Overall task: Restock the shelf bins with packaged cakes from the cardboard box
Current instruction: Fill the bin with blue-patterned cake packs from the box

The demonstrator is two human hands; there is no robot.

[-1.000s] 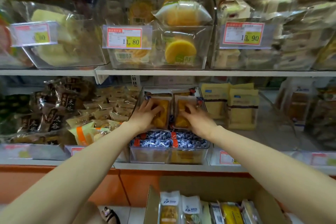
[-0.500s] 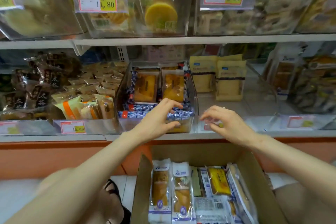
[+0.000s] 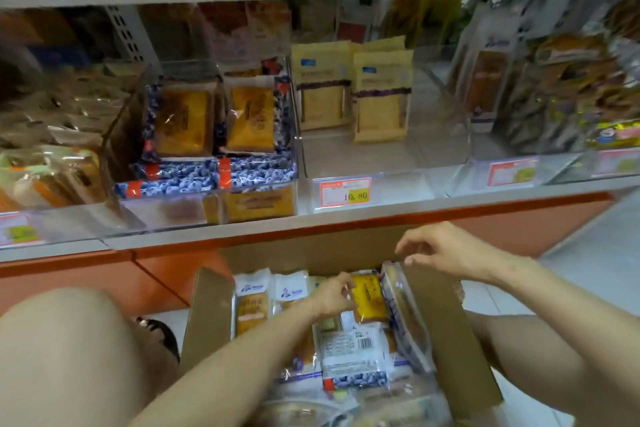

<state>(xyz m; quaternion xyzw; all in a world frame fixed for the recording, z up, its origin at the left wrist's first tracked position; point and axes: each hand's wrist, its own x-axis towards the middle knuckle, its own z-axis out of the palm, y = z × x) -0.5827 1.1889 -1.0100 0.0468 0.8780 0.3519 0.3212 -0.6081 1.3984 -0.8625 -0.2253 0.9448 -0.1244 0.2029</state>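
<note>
The left hand (image 3: 330,296) is down inside the cardboard box (image 3: 445,322), its fingertips against the left edge of a yellow cake packet (image 3: 369,302); blur hides whether they pinch it or only touch. The right hand (image 3: 446,253) hovers at 1 o'clock from the left, well apart from it, above the box's far right corner, fingers loosely curled around nothing. The box stands open, packed with cakes: 2 white-topped packets (image 3: 251,302) at 9 o'clock from the left hand, a blueberry-print packet (image 3: 356,357) with a barcode at 6 o'clock. At 12 o'clock from the box, on the shelf (image 3: 450,205), a clear bin (image 3: 166,213) holds blueberry-print cake packs, 2 upright at the back. Just beside it at 3 o'clock, a second bin (image 3: 367,159) holds 2 tan packets (image 3: 381,104) standing at its rear, with a price tag (image 3: 346,191) reading 10.80 on its front.
</note>
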